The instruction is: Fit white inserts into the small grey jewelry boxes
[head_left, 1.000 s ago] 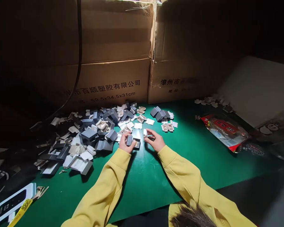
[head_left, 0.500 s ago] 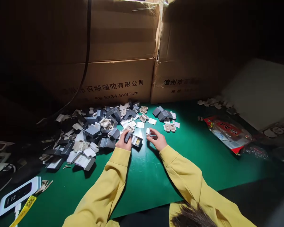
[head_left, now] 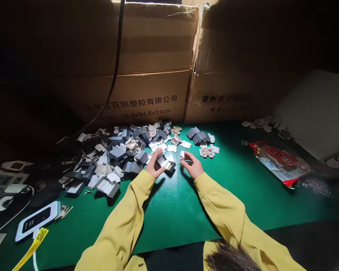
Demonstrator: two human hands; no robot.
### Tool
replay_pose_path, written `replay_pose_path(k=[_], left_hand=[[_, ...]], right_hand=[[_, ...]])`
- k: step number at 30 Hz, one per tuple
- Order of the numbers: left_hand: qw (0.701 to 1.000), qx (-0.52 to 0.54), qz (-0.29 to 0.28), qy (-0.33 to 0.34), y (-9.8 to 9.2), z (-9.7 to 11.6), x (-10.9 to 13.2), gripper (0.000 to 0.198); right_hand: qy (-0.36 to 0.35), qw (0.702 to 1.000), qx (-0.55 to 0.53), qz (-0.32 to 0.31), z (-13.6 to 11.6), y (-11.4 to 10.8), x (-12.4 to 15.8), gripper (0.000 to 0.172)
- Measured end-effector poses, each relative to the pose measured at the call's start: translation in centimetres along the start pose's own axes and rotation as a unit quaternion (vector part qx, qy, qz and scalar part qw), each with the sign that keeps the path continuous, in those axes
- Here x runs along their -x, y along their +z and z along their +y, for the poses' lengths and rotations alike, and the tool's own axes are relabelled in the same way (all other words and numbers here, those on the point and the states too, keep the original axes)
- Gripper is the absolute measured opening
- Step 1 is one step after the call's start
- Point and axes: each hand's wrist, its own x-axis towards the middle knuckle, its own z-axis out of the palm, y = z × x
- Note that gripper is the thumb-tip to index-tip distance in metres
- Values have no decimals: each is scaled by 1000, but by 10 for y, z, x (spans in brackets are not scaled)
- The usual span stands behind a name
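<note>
Here: heap of small grey and white cardboard boxes (head_left: 121,158) crowds green bench (head_left: 172,214) left of centre. Brown corrugated cartons (head_left: 147,56) wall off back, black cable (head_left: 113,82) hanging across them. Red plastic snack packet (head_left: 275,160) at right. Small grey box with white insert (head_left: 167,164) just below frame centre, long axis slanting upper left to lower right. Left hand (head_left: 154,168) grip closed round its upper-left end. Right hand (head_left: 193,167) grip pinched on small white piece (head_left: 182,154), just beside box.

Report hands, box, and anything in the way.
Left hand holds open grey box. Right hand pinches small white piece. Pile of boxes close beside left hand.
</note>
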Motion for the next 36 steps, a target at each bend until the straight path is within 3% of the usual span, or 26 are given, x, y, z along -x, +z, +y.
replay_pose_path(k=[3, 9, 17, 22, 30, 36], left_hand=[[998, -30, -38, 27, -3, -3, 0, 72], [992, -108, -25, 63, -1, 3, 4, 67], [991, -110, 21, 67, 6, -3, 3, 69], [992, -76, 88, 50, 13, 2, 5, 70], [996, -19, 85, 19, 15, 4, 6, 81], [998, -39, 50, 10, 14, 0, 6, 82]], right_hand=[[6, 1000, 8, -2, 2, 0, 0, 53], [7, 1000, -6, -4, 6, 0, -1, 56], [-18, 999, -43, -1, 4, 1, -3, 59], [-67, 997, -13, 21, 0, 7, -6, 58], [-231, 959, 121, -109, -6, 19, -1, 41], [-242, 935, 224, -132, 7, 16, -3, 44]])
